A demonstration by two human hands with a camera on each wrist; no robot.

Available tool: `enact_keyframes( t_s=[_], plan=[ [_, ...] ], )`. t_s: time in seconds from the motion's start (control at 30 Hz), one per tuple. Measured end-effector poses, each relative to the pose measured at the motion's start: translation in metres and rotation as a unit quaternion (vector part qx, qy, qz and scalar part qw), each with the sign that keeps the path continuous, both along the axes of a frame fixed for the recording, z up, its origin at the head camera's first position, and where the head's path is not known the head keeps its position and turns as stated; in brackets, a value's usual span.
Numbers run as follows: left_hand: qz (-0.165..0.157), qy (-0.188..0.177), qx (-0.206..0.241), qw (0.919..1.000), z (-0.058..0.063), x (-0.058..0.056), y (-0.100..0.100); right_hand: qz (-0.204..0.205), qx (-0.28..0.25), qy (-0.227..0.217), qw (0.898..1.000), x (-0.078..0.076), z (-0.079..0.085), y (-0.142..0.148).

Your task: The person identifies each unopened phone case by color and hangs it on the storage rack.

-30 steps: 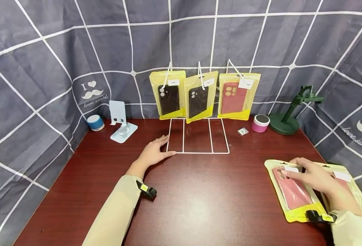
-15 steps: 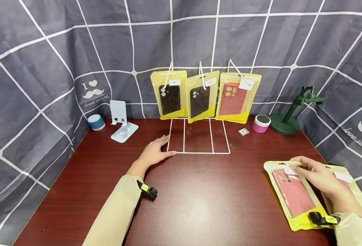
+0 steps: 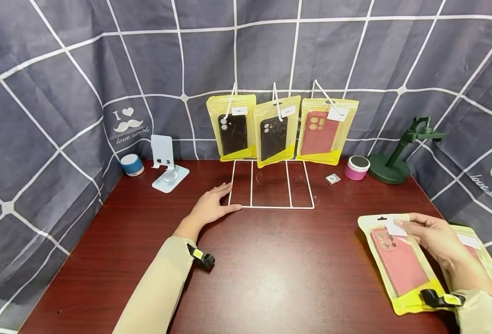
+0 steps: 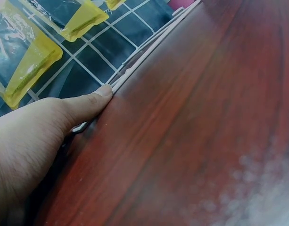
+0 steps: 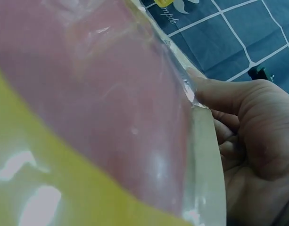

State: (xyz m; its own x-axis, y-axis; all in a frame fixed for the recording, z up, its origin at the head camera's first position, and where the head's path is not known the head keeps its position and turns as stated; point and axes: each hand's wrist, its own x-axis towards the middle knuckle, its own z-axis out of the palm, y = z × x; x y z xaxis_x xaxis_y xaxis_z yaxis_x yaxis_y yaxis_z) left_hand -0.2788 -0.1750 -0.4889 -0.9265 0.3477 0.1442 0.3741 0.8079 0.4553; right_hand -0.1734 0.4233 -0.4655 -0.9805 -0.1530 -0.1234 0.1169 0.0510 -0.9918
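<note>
My left hand rests at the front left corner of the white wire rack base, thumb on the front bar and fingers at the left bar. In the left wrist view the thumb touches the white wire. At the right, my right hand pinches the upper right edge of a yellow-bordered clear bag with a pink phone case. The right wrist view shows the thumb over that bag's edge. Another bagged pink phone case lies behind the hand, partly hidden.
Two bagged black phone cases and a bagged pink one hang from white hooks. A blue speaker and phone stand are left; a pink speaker, small square item and green stand are right.
My right hand has shifted its hold from over the bag's top to its right edge, and the bag has turned and tilted slightly. The left hand stays on the rack base.
</note>
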Motion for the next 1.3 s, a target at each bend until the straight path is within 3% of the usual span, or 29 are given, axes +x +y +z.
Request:
enact_keyframes(
  t_s=[0.17, 0.37, 0.57, 0.63, 0.77, 0.9, 1.1, 1.3],
  plan=[
    [0.001, 0.0, 0.004, 1.0, -0.001, 0.0, 0.0, -0.024, -0.051, 0.02, 0.998, 0.001, 0.011, -0.008],
    [0.012, -0.008, 0.0, 0.9999, -0.003, 0.001, -0.002, -0.055, -0.107, 0.065, 0.991, -0.001, 0.04, -0.04],
    [0.006, -0.009, 0.004, 0.9999, -0.002, 0.001, 0.001, -0.09, -0.045, 0.147, 0.984, -0.005, 0.08, -0.083],
    [0.007, -0.007, 0.005, 0.9999, -0.002, 0.001, 0.002, -0.091, -0.029, 0.185, 0.978, -0.009, 0.094, -0.095],
    [0.009, -0.007, 0.002, 0.9999, -0.001, 0.001, 0.003, -0.091, -0.049, 0.247, 0.963, -0.017, 0.121, -0.118],
    [0.005, -0.01, 0.004, 0.9999, 0.0, 0.001, 0.002, -0.09, -0.124, 0.287, 0.946, -0.027, 0.149, -0.141],
    [0.013, -0.001, 0.0, 0.9999, 0.004, 0.002, -0.003, -0.043, -0.25, 0.312, 0.916, -0.049, 0.183, -0.18],
    [0.005, -0.008, 0.0, 1.0, 0.003, 0.004, 0.001, -0.099, -0.235, 0.32, 0.912, -0.06, 0.187, -0.193]
  ],
)
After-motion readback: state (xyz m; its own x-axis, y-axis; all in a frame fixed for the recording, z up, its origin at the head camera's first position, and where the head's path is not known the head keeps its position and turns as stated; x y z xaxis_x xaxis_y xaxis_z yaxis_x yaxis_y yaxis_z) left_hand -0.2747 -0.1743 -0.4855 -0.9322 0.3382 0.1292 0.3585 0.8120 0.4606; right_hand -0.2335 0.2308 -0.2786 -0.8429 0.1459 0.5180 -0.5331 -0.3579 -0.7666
